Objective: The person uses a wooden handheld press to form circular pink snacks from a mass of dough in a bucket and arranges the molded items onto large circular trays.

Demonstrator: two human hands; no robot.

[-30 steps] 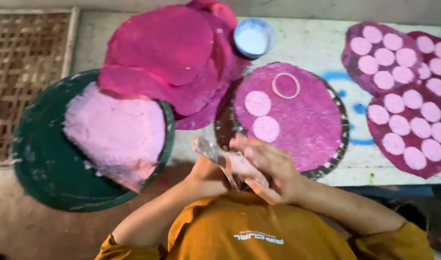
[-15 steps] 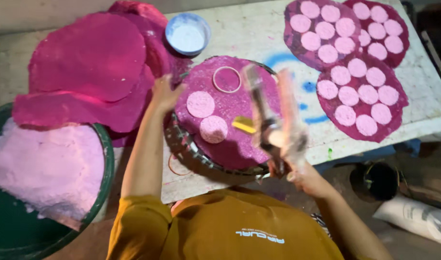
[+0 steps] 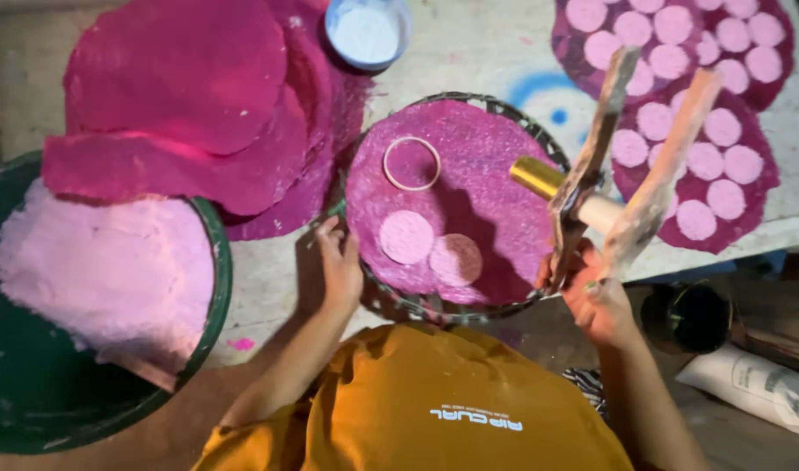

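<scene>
A round dark tray in front of me carries a magenta sheet. On the sheet lie a thin ring and two pale pink discs. My left hand rests on the tray's left rim, fingers spread. My right hand is at the tray's right edge and grips a tong-like tool. The tool has two flat, stained blades that point up and away, with a gold and cream cylinder between them.
A green basin of pale pink pulp stands at left, and a stack of magenta sheets lies behind it. A white bowl of powder is at the back. Magenta sheets dotted with pale circles lie at right. A dark pot and a white sack are on the floor.
Both hands were together near my chest on the tool. My left hand has since gone to the tray's rim, and my right hand has lifted the tool at the tray's right side.
</scene>
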